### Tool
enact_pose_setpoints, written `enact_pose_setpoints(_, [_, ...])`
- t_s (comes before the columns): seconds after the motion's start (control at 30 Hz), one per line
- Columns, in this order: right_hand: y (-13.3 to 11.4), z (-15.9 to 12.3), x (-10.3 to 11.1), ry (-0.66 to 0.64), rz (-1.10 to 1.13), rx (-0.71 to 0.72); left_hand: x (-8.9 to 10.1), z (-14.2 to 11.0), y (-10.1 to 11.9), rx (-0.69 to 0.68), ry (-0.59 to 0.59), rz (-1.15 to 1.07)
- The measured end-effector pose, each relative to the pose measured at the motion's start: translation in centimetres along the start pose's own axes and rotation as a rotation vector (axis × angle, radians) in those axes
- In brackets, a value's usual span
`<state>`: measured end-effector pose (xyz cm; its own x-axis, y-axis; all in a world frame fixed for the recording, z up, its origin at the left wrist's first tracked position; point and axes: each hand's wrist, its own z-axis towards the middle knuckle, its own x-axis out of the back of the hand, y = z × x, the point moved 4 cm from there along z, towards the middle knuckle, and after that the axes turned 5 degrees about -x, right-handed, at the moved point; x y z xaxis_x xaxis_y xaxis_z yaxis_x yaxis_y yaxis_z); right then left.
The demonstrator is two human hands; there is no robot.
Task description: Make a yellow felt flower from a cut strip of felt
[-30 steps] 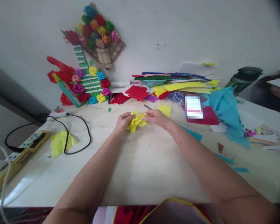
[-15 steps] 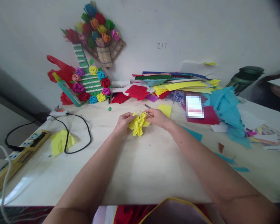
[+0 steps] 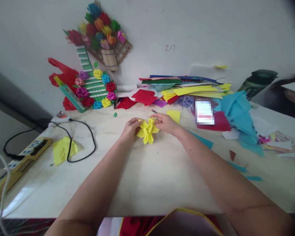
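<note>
A yellow paper flower (image 3: 147, 131) with spread petals sits between my two hands above the pale table (image 3: 142, 173). My left hand (image 3: 129, 128) pinches its left side, fingers curled closed. My right hand (image 3: 166, 124) is closed on a thin wooden stick (image 3: 152, 119) that lies across the top of the flower. A small yellow paper square (image 3: 173, 116) lies just beyond my right hand.
Coloured paper sheets (image 3: 184, 88) are stacked at the back, blue paper (image 3: 238, 114) at the right. A paper-flower decoration (image 3: 93, 88) leans on the wall. A black cable (image 3: 81, 137), a power strip (image 3: 22, 160) and crumpled yellow paper (image 3: 62, 149) lie left. A dark bottle (image 3: 257, 82) stands far right.
The crumpled yellow paper between my hands has opened out into a flower with spread petals, and the stick now shows across its top. Both hands stayed in place.
</note>
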<state>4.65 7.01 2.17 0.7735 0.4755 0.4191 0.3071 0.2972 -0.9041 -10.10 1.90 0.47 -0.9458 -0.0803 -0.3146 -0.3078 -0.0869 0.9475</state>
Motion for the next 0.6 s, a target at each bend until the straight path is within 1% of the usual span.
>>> enact_pose_setpoints(0.1, [-0.3,-0.2,-0.1,-0.012,-0.022,0.028,-0.6,-0.4,0.0,0.037,-0.083,0.017])
enact_pose_setpoints(0.2, [-0.4,-0.2,0.0,0.002,-0.076,0.057,-0.8,-0.5,0.0,0.037,-0.116,0.038])
enact_pose_setpoints(0.27, [-0.3,-0.1,0.1,0.047,-0.120,0.068,-0.7,-0.4,-0.1,0.030,-0.123,0.049])
enact_pose_setpoints(0.4, [-0.3,0.0,1.0,0.264,-0.184,0.067,-0.5,-0.3,-0.2,-0.002,-0.115,0.087])
enact_pose_setpoints(0.43, [-0.4,-0.1,1.1,0.298,-0.194,0.071,-0.5,-0.3,-0.1,-0.011,-0.113,0.101])
enact_pose_setpoints(0.5, [-0.7,-0.3,1.2,0.314,-0.221,0.076,-0.7,-0.3,0.0,-0.027,-0.108,0.130])
enact_pose_setpoints(0.6, [-1.2,-0.6,1.0,0.288,-0.303,0.045,-1.0,-0.5,0.3,-0.052,-0.092,0.197])
